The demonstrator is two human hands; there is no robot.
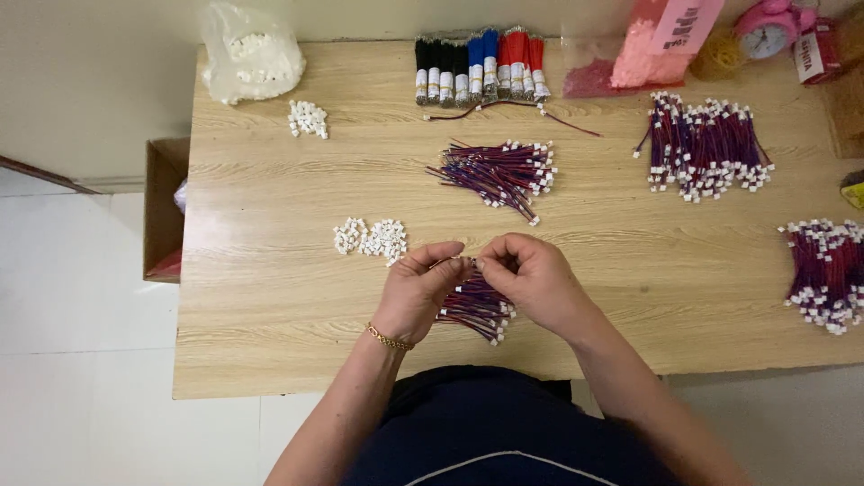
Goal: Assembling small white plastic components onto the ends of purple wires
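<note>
Your fingertips meet right above the small bundle of red-and-blue wire leads (474, 308) lying at the near edge of the worktop (270, 297), and between them you pinch what looks like the bare end of one lead; whether a white connector housing is already on it is too small to tell. Your left hand (418, 288), with a gold bracelet (389, 338) at the wrist, closes thumb against forefinger on one side; your right hand (531, 279) pinches from the other, fingers curled in tight. For a clean seat, I'd say keep the lead straight and short between the two pinches so it does not buckle, and line it up square before pressing. The loose white connector housings (371, 238) sit just to the left of your left hand, within easy reach. Beyond, a finished-looking fan of leads with white ends (499, 173) lies mid-worktop, two bigger heaps (706, 148) (823, 270) to the right, banded black, blue and red wire bundles (479, 65) at the far edge, and a clear bag of white parts (247, 49) at the far left corner.
</note>
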